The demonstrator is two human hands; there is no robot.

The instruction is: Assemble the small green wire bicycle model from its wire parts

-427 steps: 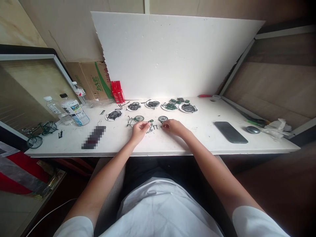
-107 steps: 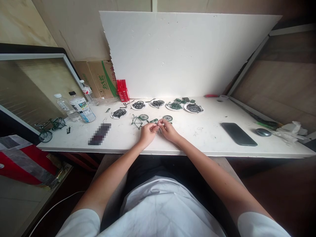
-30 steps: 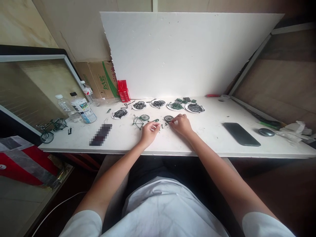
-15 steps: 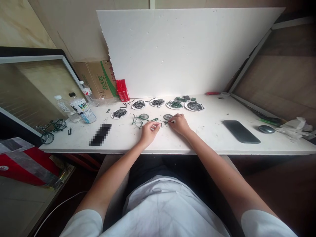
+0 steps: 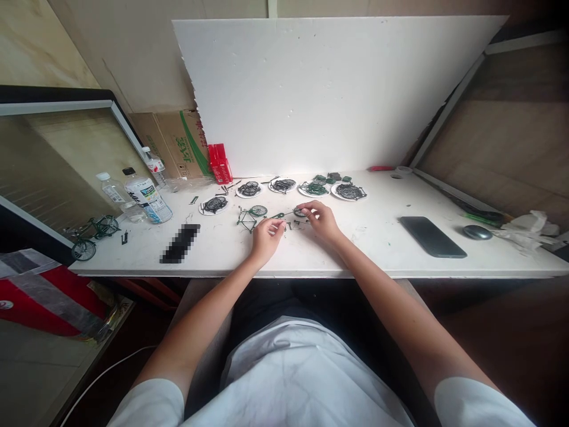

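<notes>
While hands [image 5: 268,241] work among bicycle parts [image 5: 258,211]; white table [image 5: 368,252]; white board [image 5: 338,95] behind

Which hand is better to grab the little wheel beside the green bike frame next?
Probably the left hand: it's closer to that wheel and the frame. The right hand is farther across, up at another wheel. I can't tell whether either pinches something.

The one view looked forward and down from the person's head — over a white shirt [image 5: 284,367] at the bottom edge to the tabletop [image 5: 377,252] beyond. It sat far enough back to span nearly the whole tabletop, the left hand [image 5: 267,240] and right hand [image 5: 323,224] close to mid-frame — and a white board [image 5: 338,95] across the top.
</notes>
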